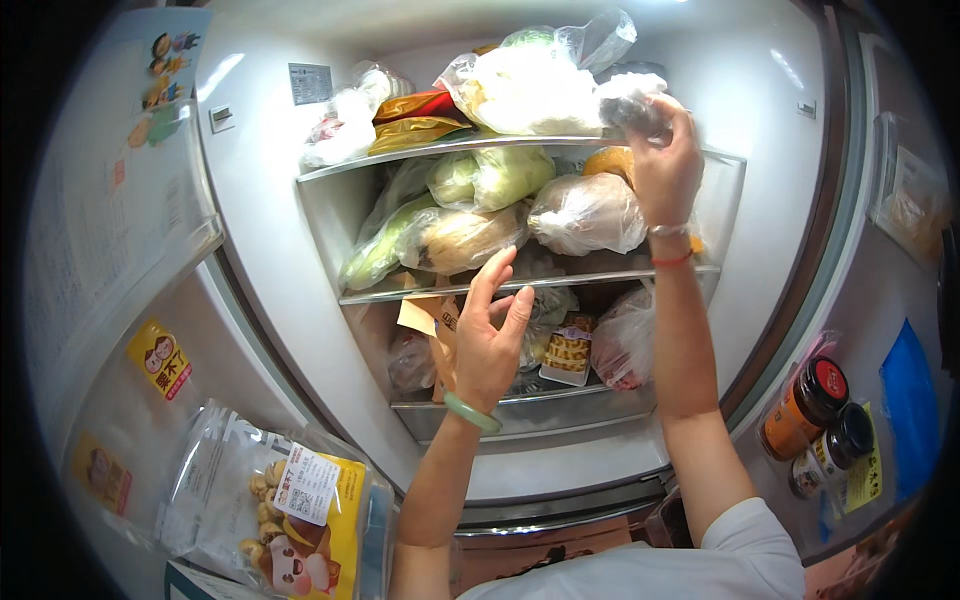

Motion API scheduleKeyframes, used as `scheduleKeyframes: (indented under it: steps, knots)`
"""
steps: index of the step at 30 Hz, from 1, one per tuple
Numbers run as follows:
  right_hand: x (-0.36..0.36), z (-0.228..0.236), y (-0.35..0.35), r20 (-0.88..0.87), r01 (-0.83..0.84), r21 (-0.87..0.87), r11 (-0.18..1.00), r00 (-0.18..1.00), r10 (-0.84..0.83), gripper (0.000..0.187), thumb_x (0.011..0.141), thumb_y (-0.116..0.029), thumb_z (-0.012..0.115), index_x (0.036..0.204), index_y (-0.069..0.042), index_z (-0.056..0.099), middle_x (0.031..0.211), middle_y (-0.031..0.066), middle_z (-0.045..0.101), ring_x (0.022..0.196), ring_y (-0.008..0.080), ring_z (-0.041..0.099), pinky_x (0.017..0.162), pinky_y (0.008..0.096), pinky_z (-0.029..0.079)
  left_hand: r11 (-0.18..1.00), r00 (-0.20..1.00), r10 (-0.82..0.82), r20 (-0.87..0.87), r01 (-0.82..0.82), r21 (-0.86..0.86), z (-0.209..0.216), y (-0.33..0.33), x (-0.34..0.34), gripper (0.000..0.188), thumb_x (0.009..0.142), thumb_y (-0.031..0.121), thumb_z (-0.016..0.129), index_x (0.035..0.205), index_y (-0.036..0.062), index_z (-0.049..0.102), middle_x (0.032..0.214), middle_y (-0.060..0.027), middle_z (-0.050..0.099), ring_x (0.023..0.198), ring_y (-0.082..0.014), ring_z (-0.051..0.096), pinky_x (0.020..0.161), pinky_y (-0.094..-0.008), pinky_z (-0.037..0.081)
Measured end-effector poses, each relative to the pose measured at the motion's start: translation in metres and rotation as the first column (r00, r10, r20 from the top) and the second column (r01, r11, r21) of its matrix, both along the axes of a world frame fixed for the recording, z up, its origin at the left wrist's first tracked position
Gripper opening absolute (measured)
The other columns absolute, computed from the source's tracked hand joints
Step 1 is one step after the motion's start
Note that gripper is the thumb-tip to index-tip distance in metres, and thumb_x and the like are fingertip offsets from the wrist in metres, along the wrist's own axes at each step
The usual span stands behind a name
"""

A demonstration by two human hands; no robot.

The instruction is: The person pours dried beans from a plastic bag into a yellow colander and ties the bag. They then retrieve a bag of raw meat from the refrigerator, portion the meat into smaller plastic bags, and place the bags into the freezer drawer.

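My right hand (668, 170) reaches to the right end of the top shelf (350, 160) of an open fridge. Its fingers are closed on a plastic bag (632, 102) with something dark inside, beside a big white bag (525, 90). Lower and further left, my left hand (488, 335) is raised before the edge of the middle shelf (590, 278), fingers apart and holding nothing. Behind its fingertips lies a wrapped brownish bundle (465, 238). Bagged pale green vegetables (490, 178) and a knotted plastic bag (588, 215) share that shelf.
The lower shelf holds a brown paper packet (430, 320), a small picture-covered pack (567, 350) and a bag (625, 340). Both doors stand open: a snack bag (320, 500) is in the left one, dark-lidded jars (805, 405) and a blue packet (908, 410) in the right.
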State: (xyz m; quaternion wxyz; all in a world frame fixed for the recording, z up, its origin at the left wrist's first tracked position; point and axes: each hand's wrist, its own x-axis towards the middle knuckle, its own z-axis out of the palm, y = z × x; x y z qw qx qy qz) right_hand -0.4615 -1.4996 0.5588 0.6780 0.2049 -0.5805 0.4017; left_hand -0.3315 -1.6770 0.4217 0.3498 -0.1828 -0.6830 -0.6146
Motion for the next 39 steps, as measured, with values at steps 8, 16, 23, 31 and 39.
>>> scheduleKeyframes:
  steps: [8, 16, 23, 31, 39]
  knots:
    - [-0.014, 0.024, 0.016, 0.431, 0.347, 0.23, 0.909, 0.801, -0.414, 0.031, 0.076, -0.037, 0.071, 0.105, -0.026, 0.07, 0.115, -0.0006, 0.063, 0.11, 0.0235, 0.053, 0.098, 0.0429, 0.034, 0.877, 0.924, 0.365, -0.111, -0.381, -0.292, -0.013, -0.019, 0.006, 0.034, 0.09, 0.02, 0.06, 0.122, 0.0081, 0.06, 0.132, -0.0135, 0.053, 0.122, -0.0285, 0.049, 0.102, -0.0378, 0.039]
    - [-0.04, 0.025, 0.029, 0.249, 0.285, 0.323, 0.903, 0.894, -0.371, 0.028, 0.08, -0.012, 0.058, 0.101, -0.023, 0.071, 0.107, 0.0086, 0.06, 0.102, 0.0282, 0.056, 0.092, 0.0358, 0.047, 0.817, 0.881, 0.44, -0.172, -0.473, -0.332, -0.024, -0.029, 0.007, 0.029, 0.088, 0.018, 0.062, 0.115, 0.0066, 0.063, 0.13, -0.0139, 0.054, 0.12, -0.0312, 0.05, 0.103, -0.0395, 0.037]
    - [-0.032, 0.023, 0.017, 0.33, 0.128, 0.417, 0.9, 0.901, -0.281, 0.032, 0.089, -0.033, 0.054, 0.111, -0.012, 0.065, 0.115, 0.0144, 0.06, 0.103, 0.0327, 0.06, 0.09, 0.0417, 0.047, 0.743, 0.826, 0.512, -0.235, -0.563, -0.361, -0.027, -0.028, 0.004, 0.029, 0.088, 0.02, 0.061, 0.115, 0.0089, 0.063, 0.132, -0.0141, 0.052, 0.127, -0.0318, 0.043, 0.106, -0.0422, 0.033]
    - [0.004, -0.009, -0.006, -0.016, 0.308, 0.246, 0.919, 0.949, -0.314, 0.018, 0.085, -0.02, 0.064, 0.101, -0.012, 0.068, 0.11, 0.0058, 0.063, 0.104, 0.0251, 0.058, 0.09, 0.0398, 0.044, 0.543, 0.678, 0.679, -0.282, -0.722, -0.429, -0.04, -0.045, 0.009, 0.032, 0.086, 0.017, 0.062, 0.117, 0.0113, 0.063, 0.139, -0.0135, 0.047, 0.135, -0.0307, 0.035, 0.111, -0.0427, 0.024]
    - [0.064, -0.119, -0.088, 0.56, -0.764, 0.324, 0.557, 0.63, 0.538, 0.013, 0.085, -0.008, 0.062, 0.096, -0.003, 0.068, 0.083, 0.0135, 0.068, 0.073, 0.0278, 0.066, 0.067, 0.0339, 0.052, 0.696, 0.7, 0.704, -0.119, -0.714, -0.077, -0.088, -0.074, 0.02, 0.044, 0.084, 0.005, 0.06, 0.128, 0.0057, 0.052, 0.136, -0.0144, 0.049, 0.129, -0.0307, 0.043, 0.106, -0.0417, 0.034]
